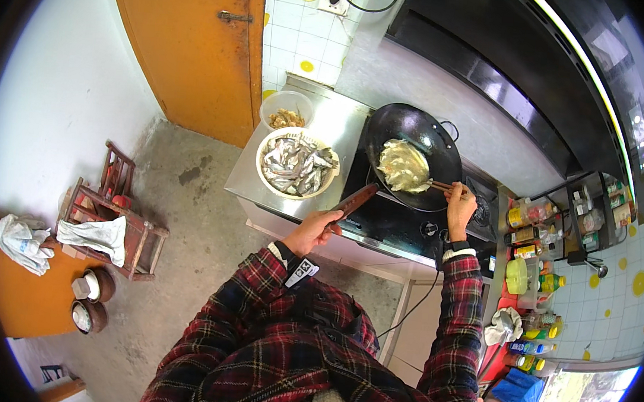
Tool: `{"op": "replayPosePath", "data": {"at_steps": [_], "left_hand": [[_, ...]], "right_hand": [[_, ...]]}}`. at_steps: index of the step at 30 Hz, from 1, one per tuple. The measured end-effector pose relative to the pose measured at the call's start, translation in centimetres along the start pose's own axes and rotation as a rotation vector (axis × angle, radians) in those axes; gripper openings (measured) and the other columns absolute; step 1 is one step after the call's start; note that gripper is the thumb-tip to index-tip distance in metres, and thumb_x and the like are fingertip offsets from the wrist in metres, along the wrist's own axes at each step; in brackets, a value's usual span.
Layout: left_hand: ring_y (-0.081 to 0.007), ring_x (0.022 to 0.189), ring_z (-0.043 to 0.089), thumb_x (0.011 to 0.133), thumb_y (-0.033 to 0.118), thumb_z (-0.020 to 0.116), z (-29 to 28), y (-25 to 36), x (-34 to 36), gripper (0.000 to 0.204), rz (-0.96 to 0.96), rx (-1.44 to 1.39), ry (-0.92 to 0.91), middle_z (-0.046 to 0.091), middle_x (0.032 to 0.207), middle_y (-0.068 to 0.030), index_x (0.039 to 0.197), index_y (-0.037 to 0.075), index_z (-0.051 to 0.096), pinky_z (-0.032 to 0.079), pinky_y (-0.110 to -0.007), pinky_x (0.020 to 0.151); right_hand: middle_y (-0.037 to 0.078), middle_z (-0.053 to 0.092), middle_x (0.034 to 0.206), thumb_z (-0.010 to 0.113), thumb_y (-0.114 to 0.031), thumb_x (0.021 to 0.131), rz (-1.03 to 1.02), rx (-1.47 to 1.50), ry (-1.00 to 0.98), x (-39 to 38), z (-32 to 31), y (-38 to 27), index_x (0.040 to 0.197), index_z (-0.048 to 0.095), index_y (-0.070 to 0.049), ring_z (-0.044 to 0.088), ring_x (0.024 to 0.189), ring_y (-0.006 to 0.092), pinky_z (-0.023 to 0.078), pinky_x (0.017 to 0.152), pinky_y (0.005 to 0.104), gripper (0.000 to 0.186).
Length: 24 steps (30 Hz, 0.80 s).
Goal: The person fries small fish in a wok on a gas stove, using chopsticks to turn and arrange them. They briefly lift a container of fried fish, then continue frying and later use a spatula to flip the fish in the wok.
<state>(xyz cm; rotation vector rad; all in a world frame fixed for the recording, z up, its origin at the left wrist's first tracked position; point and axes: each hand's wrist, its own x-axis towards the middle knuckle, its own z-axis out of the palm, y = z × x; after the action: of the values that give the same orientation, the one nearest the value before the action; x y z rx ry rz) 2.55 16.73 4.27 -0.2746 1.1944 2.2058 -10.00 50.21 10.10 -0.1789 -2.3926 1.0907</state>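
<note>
My left hand (321,229) grips the wooden handle (357,200) of a black wok (432,141) on the gas stove (363,226). My right hand (460,209) holds wooden chopsticks (440,186) whose tips reach into pale, lightly yellowed food (404,163), apparently fish pieces, lying in the wok. Left of the wok, on the steel counter (248,188), a cream plastic basket (298,162) is full of small silvery fish. Behind it stands a clear container (285,116) with brown pieces in it.
A range hood (488,63) hangs over the stove. Bottles (530,212) and a rack (597,216) line the right side, above a blue bag (515,394). An orange door (184,42) is at the back left. Wooden chairs (140,244) and pots (99,294) stand on the left.
</note>
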Motion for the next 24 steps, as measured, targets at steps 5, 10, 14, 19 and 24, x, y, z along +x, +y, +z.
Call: {"op": "replayPosePath", "data": {"at_steps": [5, 10, 14, 19, 24], "left_hand": [[-0.0034, 0.049, 0.032, 0.089, 0.035, 0.055, -0.1, -0.1, 0.1, 0.035, -0.007, -0.001, -0.002, 0.054, 0.072, -0.0016, 0.11, 0.007, 0.055, 0.022, -0.019, 0.042], [-0.0033, 0.049, 0.032, 0.089, 0.035, 0.055, -0.1, 0.1, 0.0, 0.034, -0.006, 0.024, 0.012, 0.055, 0.072, -0.0017, 0.109, 0.007, 0.056, 0.023, -0.019, 0.042], [-0.0032, 0.049, 0.032, 0.088, 0.036, 0.055, -0.1, 0.1, -0.1, 0.035, 0.0, 0.016, -0.007, 0.055, 0.072, -0.0014, 0.11, 0.008, 0.056, 0.024, -0.019, 0.042], [-0.0019, 0.047, 0.033, 0.086, 0.038, 0.057, 0.0, 0.1, -0.1, 0.031, -0.002, 0.013, 0.009, 0.057, 0.069, -0.0012, 0.102, 0.011, 0.058, 0.024, -0.017, 0.042], [-0.0028, 0.05, 0.031, 0.088, 0.038, 0.055, 0.0, 0.2, -0.2, 0.036, -0.004, 0.035, -0.005, 0.054, 0.072, 0.0, 0.109, 0.009, 0.056, 0.023, -0.019, 0.043]], "right_hand": [[0.012, 0.067, 0.072, 0.052, -0.021, 0.091, -0.027, -0.172, -0.023, -0.3, 0.2, 0.5, 0.088, 0.065, 0.005, 0.067, 0.064, 0.0163, 0.05, 0.054, 0.0258, 0.03], [0.015, 0.066, 0.073, 0.051, -0.019, 0.091, 0.03, 0.031, -0.06, -1.0, 0.8, 0.1, 0.092, 0.064, 0.007, 0.067, 0.066, 0.019, 0.051, 0.059, 0.0283, 0.029], [0.011, 0.066, 0.073, 0.051, -0.019, 0.093, -0.014, 0.23, -0.096, -1.9, 0.1, -1.8, 0.09, 0.064, 0.006, 0.066, 0.066, 0.0154, 0.051, 0.057, 0.0251, 0.029], [0.01, 0.066, 0.074, 0.05, -0.021, 0.094, 0.063, 0.322, -0.173, -3.0, 0.9, -3.1, 0.086, 0.064, 0.006, 0.065, 0.064, 0.0145, 0.051, 0.054, 0.0223, 0.031], [0.009, 0.066, 0.074, 0.051, -0.021, 0.093, 0.094, 0.329, -0.124, -3.1, 1.3, -3.7, 0.084, 0.063, 0.005, 0.066, 0.063, 0.0146, 0.051, 0.054, 0.0225, 0.031]]}}
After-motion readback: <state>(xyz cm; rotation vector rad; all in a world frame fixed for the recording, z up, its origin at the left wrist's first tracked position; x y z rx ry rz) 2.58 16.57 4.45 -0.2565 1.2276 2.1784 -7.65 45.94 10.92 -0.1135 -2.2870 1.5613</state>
